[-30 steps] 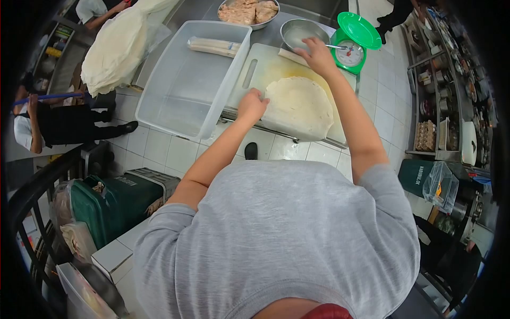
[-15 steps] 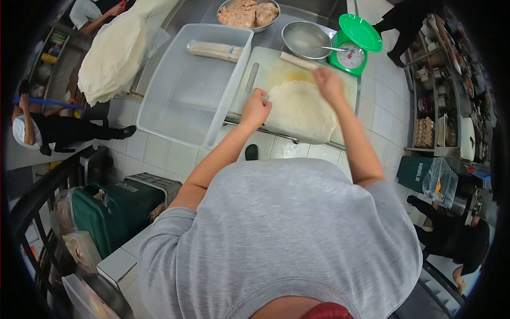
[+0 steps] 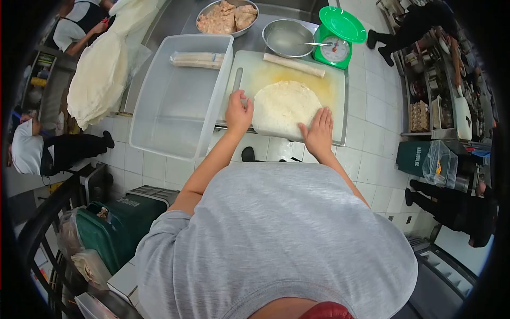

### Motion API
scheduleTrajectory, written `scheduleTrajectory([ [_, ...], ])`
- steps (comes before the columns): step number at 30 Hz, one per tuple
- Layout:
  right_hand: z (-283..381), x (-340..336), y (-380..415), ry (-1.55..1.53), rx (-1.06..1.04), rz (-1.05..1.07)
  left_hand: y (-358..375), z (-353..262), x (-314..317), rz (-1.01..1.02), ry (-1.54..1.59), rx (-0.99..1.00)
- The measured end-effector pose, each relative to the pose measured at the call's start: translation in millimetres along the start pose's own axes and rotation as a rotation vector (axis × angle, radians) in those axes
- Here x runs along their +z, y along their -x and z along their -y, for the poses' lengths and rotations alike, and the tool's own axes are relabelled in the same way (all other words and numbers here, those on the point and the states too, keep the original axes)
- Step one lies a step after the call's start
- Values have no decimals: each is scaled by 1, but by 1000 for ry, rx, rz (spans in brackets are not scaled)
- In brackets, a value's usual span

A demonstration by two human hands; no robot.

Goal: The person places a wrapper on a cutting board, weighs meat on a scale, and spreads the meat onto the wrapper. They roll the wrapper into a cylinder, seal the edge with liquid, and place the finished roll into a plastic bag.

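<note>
A round, thin, pale dough wrapper lies on the white cutting board. My right hand rests flat on the wrapper's lower right edge, fingers stretched out. By the wrapper's left edge is my left hand, its fingers curled inward and nothing visible in them. A long pale roll lies across the board's far side, beyond a yellowish wet smear. To the left, a translucent plastic tub holds several similar rolls in clear plastic.
At the back stand a bowl of minced meat, a metal bowl with pale liquid and a spoon, and a green scale. A stack of pale wrappers is at far left. Other people stand around; green bins are behind.
My right hand has come down from the board's far side, near the roll, to the wrapper's near right edge and lies flat there. My left hand stays by the left edge. The view has shifted.
</note>
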State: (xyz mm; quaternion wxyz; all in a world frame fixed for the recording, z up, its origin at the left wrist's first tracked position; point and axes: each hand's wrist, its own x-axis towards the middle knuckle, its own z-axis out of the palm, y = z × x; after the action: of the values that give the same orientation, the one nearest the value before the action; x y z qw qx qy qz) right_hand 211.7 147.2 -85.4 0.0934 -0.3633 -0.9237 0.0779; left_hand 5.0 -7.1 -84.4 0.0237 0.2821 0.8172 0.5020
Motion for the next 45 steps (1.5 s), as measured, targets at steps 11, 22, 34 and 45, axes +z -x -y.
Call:
scheduleTrajectory([
  [11, 101, 8, -94, -398, -695, 380, -3, 15, 3, -178, 226, 118],
  [22, 65, -30, -192, -182, -366, -161, -4, 17, 1, -220, 162, 189],
  [34, 92, 11, -60, -225, -1038, 169, -5, 13, 0, -237, 193, 185],
  [45, -22, -7, 19, 6, -175, 31, -5, 12, 0, -233, 149, 210],
])
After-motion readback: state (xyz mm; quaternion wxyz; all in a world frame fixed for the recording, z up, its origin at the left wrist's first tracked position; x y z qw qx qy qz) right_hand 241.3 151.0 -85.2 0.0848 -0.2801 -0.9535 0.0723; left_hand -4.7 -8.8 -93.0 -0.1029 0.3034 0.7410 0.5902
